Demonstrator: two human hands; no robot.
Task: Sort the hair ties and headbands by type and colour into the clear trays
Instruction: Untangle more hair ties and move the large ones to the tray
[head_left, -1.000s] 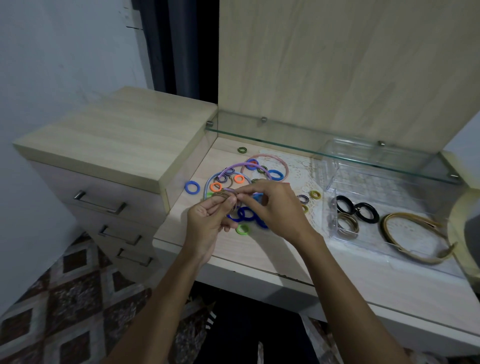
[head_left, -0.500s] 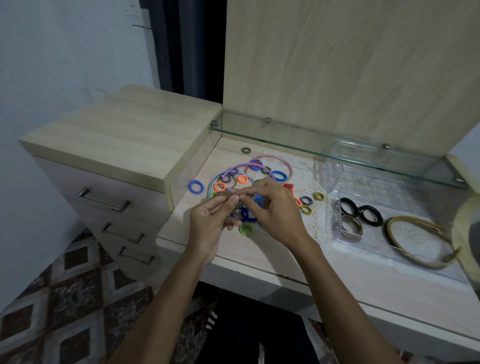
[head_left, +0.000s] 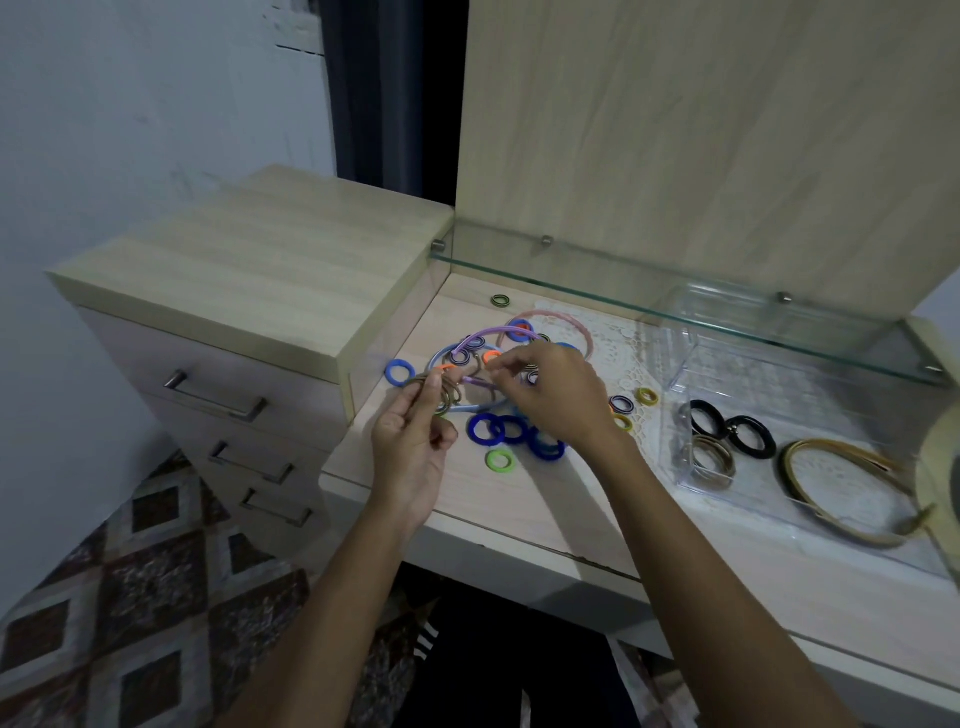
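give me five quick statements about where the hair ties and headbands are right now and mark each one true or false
1. Two black hair ties lie in the clear tray. True.
2. The left hand holds brown hair ties. True.
3. The green hair tie is in the tray. False: it lies on the desk, near the front edge.
4. The tan headband lies right of the black ties. True.
5. The pink headband sits on the glass shelf. False: it lies on the desk below.
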